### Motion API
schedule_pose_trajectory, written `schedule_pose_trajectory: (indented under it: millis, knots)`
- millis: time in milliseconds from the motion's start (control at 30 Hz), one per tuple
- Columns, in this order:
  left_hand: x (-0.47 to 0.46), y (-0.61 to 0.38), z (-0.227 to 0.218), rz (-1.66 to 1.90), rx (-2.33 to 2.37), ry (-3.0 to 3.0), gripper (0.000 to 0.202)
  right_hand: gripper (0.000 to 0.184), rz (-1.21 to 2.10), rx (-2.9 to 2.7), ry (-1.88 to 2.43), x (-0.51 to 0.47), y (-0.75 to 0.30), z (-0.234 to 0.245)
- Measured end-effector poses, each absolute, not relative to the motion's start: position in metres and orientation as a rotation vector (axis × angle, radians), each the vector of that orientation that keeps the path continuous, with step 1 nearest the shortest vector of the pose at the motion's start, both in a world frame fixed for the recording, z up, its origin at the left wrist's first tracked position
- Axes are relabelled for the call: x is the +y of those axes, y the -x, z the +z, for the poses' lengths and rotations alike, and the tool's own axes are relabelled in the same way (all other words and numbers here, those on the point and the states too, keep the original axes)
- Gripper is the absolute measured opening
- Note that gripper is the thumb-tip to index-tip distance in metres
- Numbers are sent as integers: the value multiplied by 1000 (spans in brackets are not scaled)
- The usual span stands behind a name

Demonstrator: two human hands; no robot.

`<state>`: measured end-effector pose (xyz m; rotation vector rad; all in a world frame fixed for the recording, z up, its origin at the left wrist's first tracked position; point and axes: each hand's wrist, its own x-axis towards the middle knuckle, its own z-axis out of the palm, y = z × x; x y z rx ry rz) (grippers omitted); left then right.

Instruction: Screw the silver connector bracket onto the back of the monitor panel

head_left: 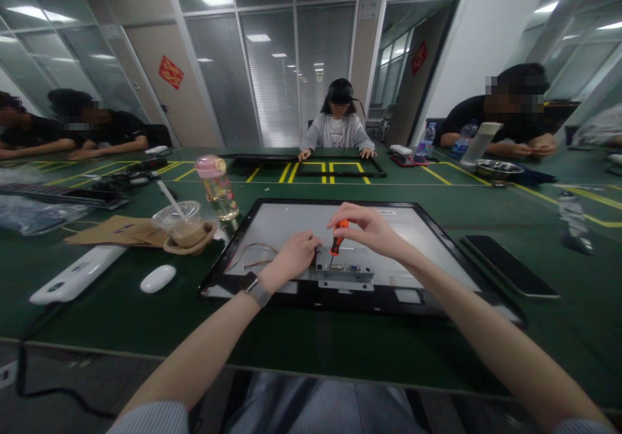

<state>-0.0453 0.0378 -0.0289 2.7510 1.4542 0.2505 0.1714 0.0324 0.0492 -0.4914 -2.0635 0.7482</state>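
An orange and black screwdriver (339,234) stands nearly upright, its tip down at a silver metal bracket with connector ports (348,277). My right hand (367,227) pinches the top of the handle from above. At the left end of the bracket is my left hand (300,256), fingers curled and close together; their tips are partly hidden, so I cannot tell what they hold. Under both hands lies a large flat display panel (272,217), with a pale grey back and a black frame. A thin bundle of wires (250,247) crosses its left part.
Left of the panel are a white mouse (158,278), a white power strip (78,275), an iced drink cup (182,223) and a pink-lidded bottle (217,188). A black phone (508,265) lies on the right. Across the green table, a person (337,126) touches another frame.
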Motion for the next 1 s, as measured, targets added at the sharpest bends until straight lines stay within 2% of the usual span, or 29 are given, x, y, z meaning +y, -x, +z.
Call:
schedule_pose_trajectory:
  millis: [67, 167, 267, 400, 500, 600, 733, 867, 1000]
  knots:
    - [38, 45, -29, 243, 1466, -2747, 28, 22, 724, -2104, 485, 29, -171, 53]
    - [39, 46, -32, 257, 1454, -2753, 27, 28, 891, -2131, 442, 25, -174, 58]
    - [41, 47, -34, 279, 1425, -2765, 27, 20, 1028, -2055, 446, 25, -173, 54]
    - [40, 46, -32, 282, 1433, -2749, 29, 11, 1000, -1936, 441, 31, -167, 43]
    - [39, 46, -30, 269, 1447, -2727, 31, 19, 943, -1925, 506, 33, -167, 43]
    - [38, 46, -29, 266, 1448, -2725, 31, 29, 1045, -1960, 515, 33, -172, 48]
    - [39, 47, -31, 289, 1429, -2730, 30, 23, 1209, -1954, 464, 35, -178, 50]
    - [41, 47, -33, 270, 1446, -2733, 31, 12, 1173, -1893, 445, 41, -175, 42]
    - [42, 47, -35, 265, 1457, -2743, 33, 18, 1012, -1913, 498, 43, -174, 41]
